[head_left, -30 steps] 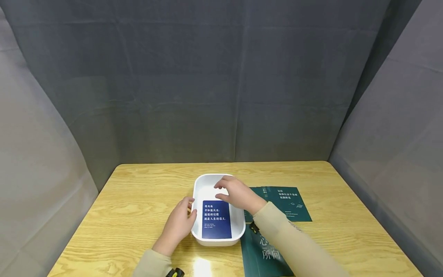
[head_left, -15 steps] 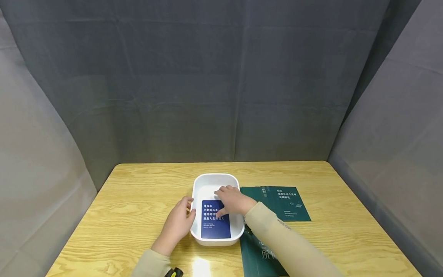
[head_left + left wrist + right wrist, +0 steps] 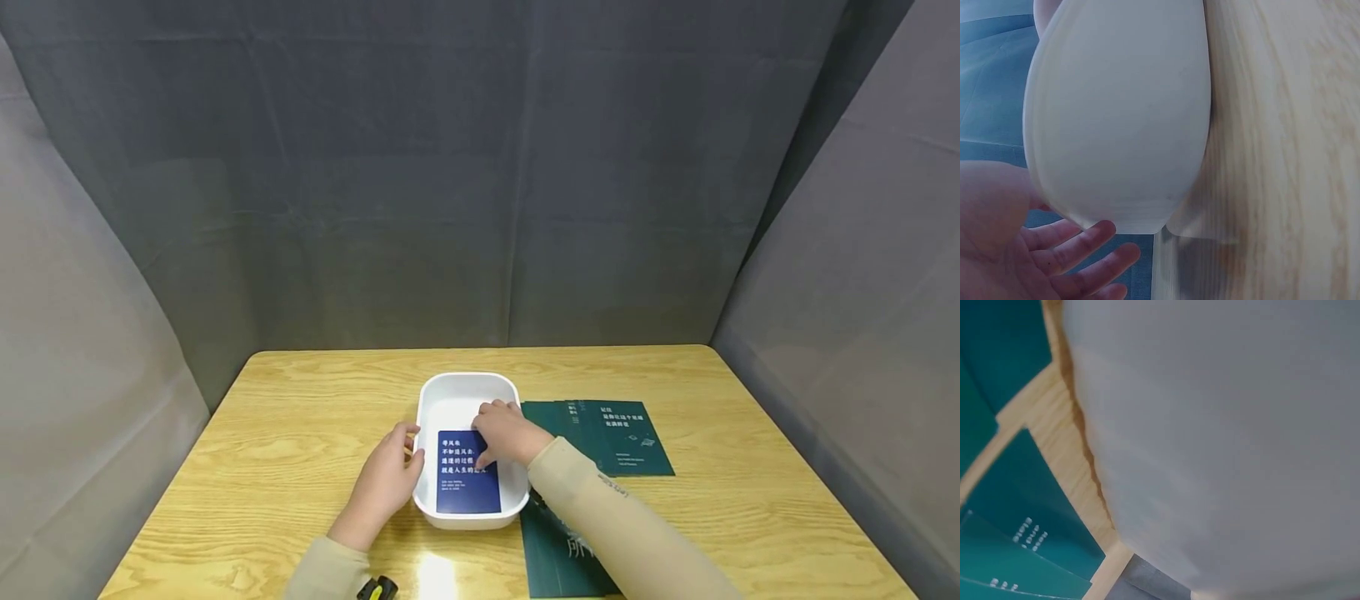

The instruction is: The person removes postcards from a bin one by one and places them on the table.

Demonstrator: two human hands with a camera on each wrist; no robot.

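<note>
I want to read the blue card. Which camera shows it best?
The head view: the blue card lies flat in the white tray, white writing up, the right hand on it. Both wrist views show only the tray's outside, no card.

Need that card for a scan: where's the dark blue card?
Head view: the dark blue card lies flat inside the white plastic tray, mid-table, under the right hand.

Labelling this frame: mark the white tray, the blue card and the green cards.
white tray [image 3: 467, 385]: head view, far rim.
blue card [image 3: 467, 490]: head view, lower middle of its face.
green cards [image 3: 630, 442]: head view, top card's face.
</note>
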